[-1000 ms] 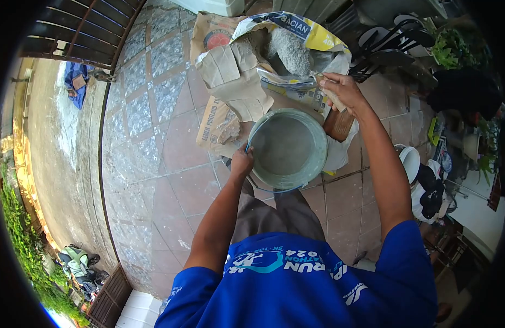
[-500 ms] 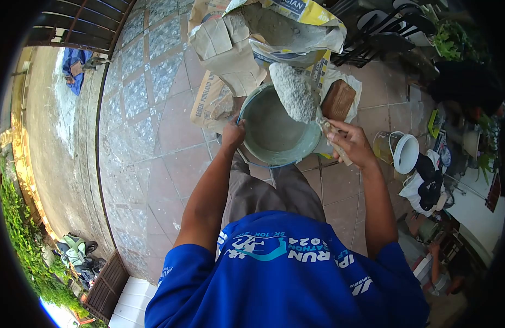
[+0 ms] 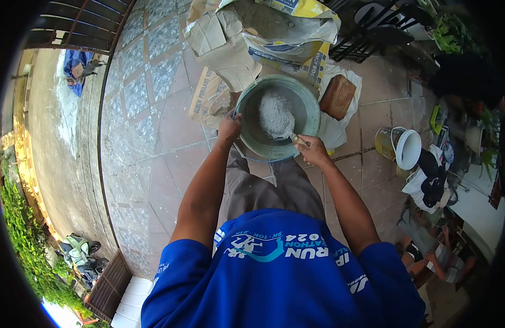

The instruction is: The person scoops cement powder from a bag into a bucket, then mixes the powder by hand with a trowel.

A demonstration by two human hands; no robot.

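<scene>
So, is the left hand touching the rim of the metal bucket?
Touching. The head view shows the left hand gripping the rim of the metal bucket on its left side, with no gap between them.

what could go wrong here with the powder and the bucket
The right hand tips a trowel of grey powder into the bucket; dry powder may puff up toward the face. The left hand grips only one side of the rim, so the bucket could tilt. The open cement bag behind it could slump and spill.

Blue short-sleeved T-shirt (image 3: 285,279), white-teal "RUN" print; grey-brown trousers (image 3: 269,188); bare forearms.
</scene>
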